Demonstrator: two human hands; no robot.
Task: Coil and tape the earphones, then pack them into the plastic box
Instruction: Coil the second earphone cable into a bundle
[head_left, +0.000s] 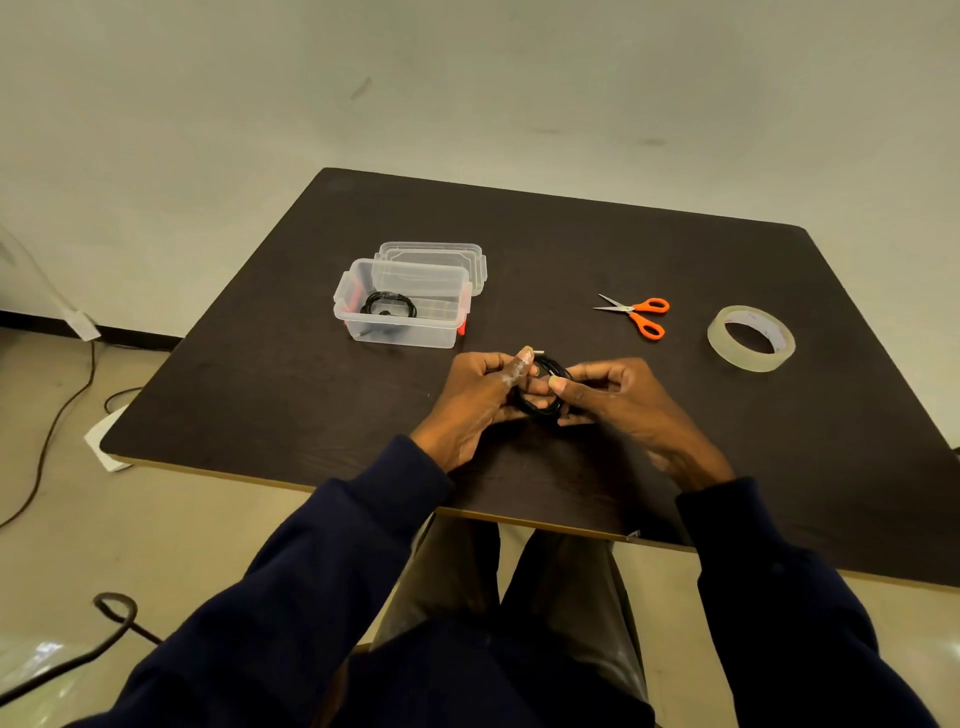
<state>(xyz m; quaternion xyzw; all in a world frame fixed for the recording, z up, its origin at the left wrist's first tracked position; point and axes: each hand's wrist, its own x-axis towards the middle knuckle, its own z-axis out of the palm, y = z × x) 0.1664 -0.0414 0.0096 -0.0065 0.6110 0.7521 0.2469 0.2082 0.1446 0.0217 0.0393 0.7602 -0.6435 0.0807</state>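
Step in hand: likely finishing the coil. Left hand (475, 400) and right hand (621, 397) pinch the black earphone coil (540, 408) between them. Next move probably needs 1 hand freed for the tape roll (750, 338), right of the hands.

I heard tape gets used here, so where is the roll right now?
In the head view, the roll of tape lies flat on the right side of the table, just right of the orange scissors.

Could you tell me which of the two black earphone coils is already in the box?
The coil lying inside the clear plastic box; the other coil is held between the left hand and right hand, nearer the person.
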